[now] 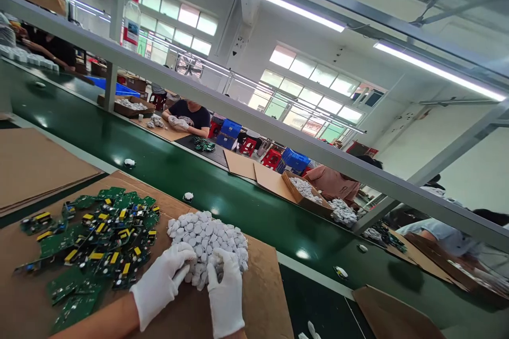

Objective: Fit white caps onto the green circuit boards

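Head view: a green conveyor belt (159, 169) runs past the counter (306, 296), where a brown cardboard sheet (262, 296) lies under 2 heaps. Across the belt, 1 open carton (304, 203) is well filled with white pieces, and another open carton (133, 113) farther left holds similar ones. On the near side, the heap of circuit boards (99, 228) sits to the left; the boards look thin and stiff, their upright yellow components likely fragile, so bare edges would be the place to hold. Just beside it, in front of the person, is the heap of white plastic caps (210, 233), loose and likely to slide. The gloved left hand (163, 280) has fingers curled in narrowly at its near edge; the right hand (226, 286) touches it, thumb and fingers slightly parted. I cannot tell whether either grips a cap. Each cap should be light, rigid and rather smooth, best pinched by its rim.
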The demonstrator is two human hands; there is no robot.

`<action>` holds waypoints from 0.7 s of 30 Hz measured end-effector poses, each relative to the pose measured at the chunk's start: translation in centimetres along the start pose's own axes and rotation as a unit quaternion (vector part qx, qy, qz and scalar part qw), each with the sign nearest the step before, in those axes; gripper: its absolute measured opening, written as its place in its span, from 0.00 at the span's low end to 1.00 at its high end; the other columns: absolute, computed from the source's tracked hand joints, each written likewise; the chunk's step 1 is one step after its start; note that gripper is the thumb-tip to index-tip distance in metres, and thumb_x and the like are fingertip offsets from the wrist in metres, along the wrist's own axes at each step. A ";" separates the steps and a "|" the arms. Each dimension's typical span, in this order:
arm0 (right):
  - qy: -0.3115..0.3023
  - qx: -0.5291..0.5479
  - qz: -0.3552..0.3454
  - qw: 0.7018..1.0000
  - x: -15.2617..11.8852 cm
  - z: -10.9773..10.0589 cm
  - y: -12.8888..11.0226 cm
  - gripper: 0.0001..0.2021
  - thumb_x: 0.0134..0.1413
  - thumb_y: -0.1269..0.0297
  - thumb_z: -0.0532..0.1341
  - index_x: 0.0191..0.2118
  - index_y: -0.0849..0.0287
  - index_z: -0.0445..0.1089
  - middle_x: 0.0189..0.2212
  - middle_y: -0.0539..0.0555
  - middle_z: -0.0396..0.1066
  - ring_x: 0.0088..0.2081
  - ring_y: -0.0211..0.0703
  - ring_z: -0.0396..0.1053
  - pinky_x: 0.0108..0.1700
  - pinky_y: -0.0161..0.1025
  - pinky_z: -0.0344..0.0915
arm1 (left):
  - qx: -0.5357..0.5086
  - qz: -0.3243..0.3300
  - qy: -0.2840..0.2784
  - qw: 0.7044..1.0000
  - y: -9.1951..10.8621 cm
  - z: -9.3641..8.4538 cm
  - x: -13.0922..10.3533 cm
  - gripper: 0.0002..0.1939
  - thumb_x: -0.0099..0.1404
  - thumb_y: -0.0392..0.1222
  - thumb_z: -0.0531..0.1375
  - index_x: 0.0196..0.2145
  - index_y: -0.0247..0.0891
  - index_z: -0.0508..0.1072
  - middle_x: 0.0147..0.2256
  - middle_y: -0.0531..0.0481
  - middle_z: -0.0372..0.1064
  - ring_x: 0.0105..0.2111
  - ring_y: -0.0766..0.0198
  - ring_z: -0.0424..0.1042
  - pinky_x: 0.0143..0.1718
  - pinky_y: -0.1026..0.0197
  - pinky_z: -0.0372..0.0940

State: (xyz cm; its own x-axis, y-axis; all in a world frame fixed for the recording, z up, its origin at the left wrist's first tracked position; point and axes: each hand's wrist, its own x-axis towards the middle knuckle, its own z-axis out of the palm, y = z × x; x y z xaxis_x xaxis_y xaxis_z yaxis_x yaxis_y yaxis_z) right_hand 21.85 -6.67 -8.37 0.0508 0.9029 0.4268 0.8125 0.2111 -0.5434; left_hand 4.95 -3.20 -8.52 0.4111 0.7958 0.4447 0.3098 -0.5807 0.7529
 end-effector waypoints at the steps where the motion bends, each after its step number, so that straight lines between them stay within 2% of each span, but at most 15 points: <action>1: 0.001 -0.006 0.003 1.000 0.3 -0.1 0.1 0.14 0.62 0.59 0.58 0.50 0.58 0.68 0.48 0.56 0.69 0.44 0.43 0.70 0.45 0.46 0.71 | -0.001 0.001 0.000 1.000 0.1 0.0 0.0 0.12 0.58 0.30 0.52 0.34 0.39 0.74 0.36 0.45 0.74 0.37 0.56 0.73 0.43 0.55 0.68; 6: -0.016 -0.015 0.017 1.000 1.1 0.3 -0.1 0.14 0.61 0.58 0.58 0.49 0.59 0.68 0.47 0.55 0.70 0.43 0.43 0.71 0.44 0.45 0.70 | 0.001 0.000 -0.015 1.000 0.7 -0.2 0.0 0.11 0.59 0.30 0.52 0.31 0.39 0.73 0.31 0.48 0.73 0.32 0.58 0.72 0.38 0.58 0.68; 11: -0.030 0.018 0.042 0.999 1.1 0.9 -1.0 0.14 0.61 0.58 0.58 0.49 0.59 0.67 0.47 0.55 0.69 0.43 0.43 0.70 0.44 0.45 0.70 | 0.010 0.000 -0.032 0.999 0.9 -0.6 0.1 0.10 0.60 0.31 0.51 0.29 0.39 0.71 0.30 0.46 0.72 0.32 0.57 0.72 0.38 0.57 0.68; 17: -0.017 0.125 0.083 0.988 0.7 0.3 -0.9 0.14 0.61 0.58 0.58 0.48 0.59 0.68 0.45 0.55 0.70 0.40 0.41 0.71 0.42 0.43 0.71 | 0.031 0.002 -0.043 0.999 0.7 -0.7 -0.1 0.11 0.60 0.29 0.51 0.31 0.38 0.72 0.35 0.44 0.74 0.36 0.55 0.73 0.41 0.56 0.69; 21: -0.015 0.234 0.128 0.964 -0.7 0.7 -0.9 0.15 0.62 0.55 0.57 0.48 0.61 0.67 0.39 0.53 0.72 0.31 0.35 0.70 0.31 0.36 0.70 | 0.068 -0.002 -0.053 0.996 0.9 -0.6 -0.1 0.12 0.59 0.27 0.52 0.32 0.38 0.72 0.35 0.46 0.74 0.36 0.58 0.74 0.40 0.60 0.69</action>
State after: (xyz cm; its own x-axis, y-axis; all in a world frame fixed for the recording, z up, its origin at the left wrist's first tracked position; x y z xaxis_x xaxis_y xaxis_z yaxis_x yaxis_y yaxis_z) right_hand 20.66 -7.24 -8.71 0.1926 0.9565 0.2191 0.4240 0.1203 -0.8977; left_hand 4.65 -3.65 -7.59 0.4956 0.7795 0.3831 0.4223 -0.6017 0.6780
